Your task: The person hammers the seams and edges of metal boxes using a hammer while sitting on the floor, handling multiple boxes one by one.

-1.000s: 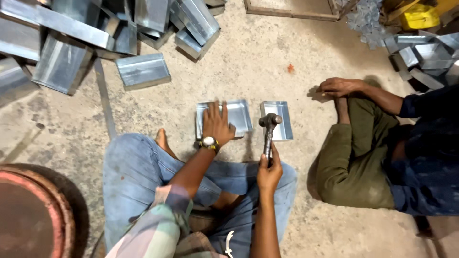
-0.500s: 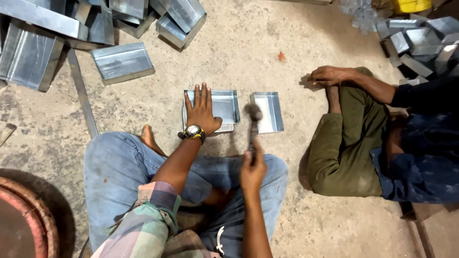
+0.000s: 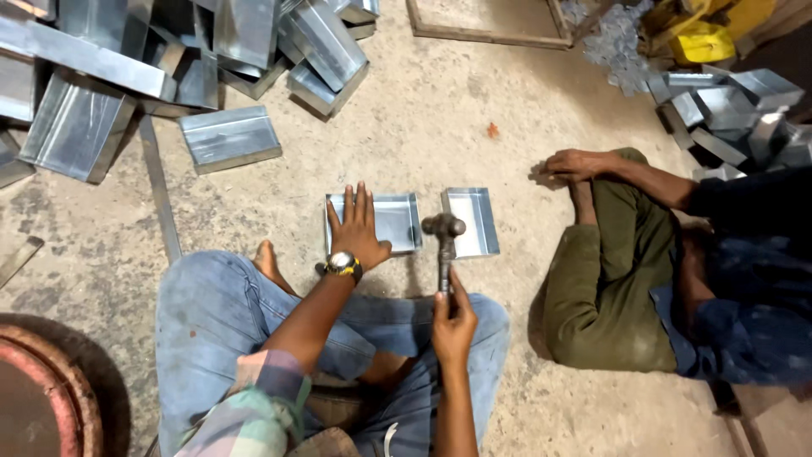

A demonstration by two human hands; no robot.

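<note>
A shallow metal tray (image 3: 389,222) is pinned flat to the concrete floor (image 3: 474,101) by the left hand (image 3: 356,233), its fingers spread wide across the sheet, while a hammer (image 3: 445,247) is gripped low on the handle by the closed right hand (image 3: 452,326), the head poised over the gap between this tray and a second tray (image 3: 474,222) just beside it. A glancing blow could be judged likely to slip off the thin folded rim and reach the splayed fingertips (they lie close to the head). The loose second tray might jump, and a seated co-worker's leg (image 3: 605,279) is near
</note>
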